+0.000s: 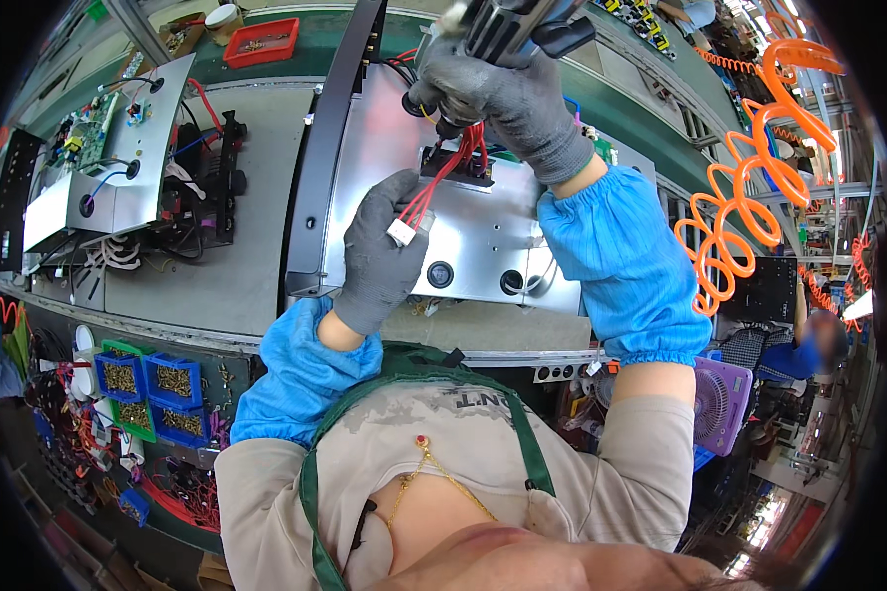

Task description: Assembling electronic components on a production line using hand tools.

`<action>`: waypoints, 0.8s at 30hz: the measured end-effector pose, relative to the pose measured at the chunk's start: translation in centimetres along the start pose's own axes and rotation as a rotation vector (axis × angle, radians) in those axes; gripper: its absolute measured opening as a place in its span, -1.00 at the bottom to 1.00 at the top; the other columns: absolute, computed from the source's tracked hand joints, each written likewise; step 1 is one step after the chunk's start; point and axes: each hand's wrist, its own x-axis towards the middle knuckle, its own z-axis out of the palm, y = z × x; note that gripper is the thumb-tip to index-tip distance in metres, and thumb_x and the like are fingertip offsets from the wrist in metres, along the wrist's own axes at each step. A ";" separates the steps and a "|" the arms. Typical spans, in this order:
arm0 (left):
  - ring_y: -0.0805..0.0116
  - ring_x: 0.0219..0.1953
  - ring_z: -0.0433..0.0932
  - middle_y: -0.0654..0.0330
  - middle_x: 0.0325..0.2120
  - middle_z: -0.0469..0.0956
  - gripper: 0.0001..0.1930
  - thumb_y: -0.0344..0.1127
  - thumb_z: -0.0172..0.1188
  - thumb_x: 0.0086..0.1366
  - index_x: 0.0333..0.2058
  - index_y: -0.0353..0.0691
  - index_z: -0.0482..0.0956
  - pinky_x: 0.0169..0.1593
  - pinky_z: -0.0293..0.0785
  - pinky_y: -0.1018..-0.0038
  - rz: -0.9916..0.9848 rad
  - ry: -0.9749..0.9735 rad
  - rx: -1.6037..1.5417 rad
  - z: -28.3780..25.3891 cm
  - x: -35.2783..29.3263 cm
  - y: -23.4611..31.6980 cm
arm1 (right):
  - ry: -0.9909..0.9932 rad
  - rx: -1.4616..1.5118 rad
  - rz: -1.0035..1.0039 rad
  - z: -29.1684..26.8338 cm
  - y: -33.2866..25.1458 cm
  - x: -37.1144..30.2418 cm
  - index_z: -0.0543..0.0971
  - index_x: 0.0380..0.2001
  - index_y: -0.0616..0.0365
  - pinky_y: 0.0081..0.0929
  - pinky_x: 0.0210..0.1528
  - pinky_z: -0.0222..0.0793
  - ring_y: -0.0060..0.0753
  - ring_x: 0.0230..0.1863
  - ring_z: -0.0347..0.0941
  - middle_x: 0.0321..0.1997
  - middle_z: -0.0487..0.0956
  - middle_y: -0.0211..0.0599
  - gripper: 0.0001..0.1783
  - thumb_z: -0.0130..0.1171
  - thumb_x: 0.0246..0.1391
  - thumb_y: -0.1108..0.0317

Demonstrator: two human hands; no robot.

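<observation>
My left hand [382, 251], in a grey glove, is closed around a bundle of red wires [450, 169] that ends in a white plug connector [401, 232]. My right hand [522, 110], also gloved, grips a dark power screwdriver [506, 32] from above. The tool's lower end is partly hidden by my fingers, so I cannot tell if it touches a screw. Both hands are over a shiny sheet-metal chassis [473, 236] with a black side panel [323, 172]. From a black component [471, 173] on the metal, the red wires run down to my left hand.
A second, partly assembled unit [128, 167] with a green circuit board stands to the left. A red tray [261, 42] lies at the far side. Blue and green screw bins [173, 382] sit lower left. Orange coiled hoses [749, 187] hang at right, above a purple fan [721, 404].
</observation>
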 end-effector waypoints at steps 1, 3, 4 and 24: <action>0.39 -0.17 0.51 0.09 -0.22 0.51 -0.56 -0.47 0.15 0.13 0.02 -0.35 0.33 -0.07 0.43 0.48 0.010 -0.001 0.001 0.1 0.1 0.0 | 0.055 0.035 -0.045 0.1 0.2 0.0 0.57 -0.51 0.25 -0.67 -0.70 0.27 -0.64 -0.67 0.37 -0.60 0.51 -0.36 -0.79 0.30 -0.12 0.30; 0.40 -0.17 0.51 0.09 -0.22 0.51 -0.55 -0.47 0.15 0.12 0.02 -0.35 0.32 -0.07 0.42 0.48 0.018 -0.004 0.001 0.2 0.2 0.1 | 0.067 0.009 -0.035 -0.2 0.4 0.1 0.57 -0.51 0.25 -0.67 -0.70 0.27 -0.64 -0.67 0.37 -0.61 0.51 -0.36 -0.78 0.30 -0.11 0.30; 0.41 -0.17 0.50 0.10 -0.21 0.50 -0.54 -0.47 0.15 0.12 0.03 -0.34 0.32 -0.07 0.42 0.49 -0.003 -0.007 -0.041 0.1 0.1 0.2 | 0.071 -0.015 -0.031 -0.2 0.5 0.1 0.57 -0.50 0.26 -0.67 -0.70 0.27 -0.64 -0.67 0.37 -0.61 0.51 -0.36 -0.78 0.30 -0.11 0.30; 0.26 -0.33 0.50 0.15 -0.38 0.49 -0.74 -0.42 0.26 -0.02 -0.29 -0.15 0.53 -0.24 0.45 0.39 0.142 -0.077 0.050 0.6 0.4 1.0 | 0.158 -0.403 -0.245 -3.3 -6.8 -6.2 0.50 -0.46 0.30 -0.26 -0.21 0.47 -0.42 -0.50 0.39 -0.48 0.44 -0.20 -0.77 0.05 -0.01 0.30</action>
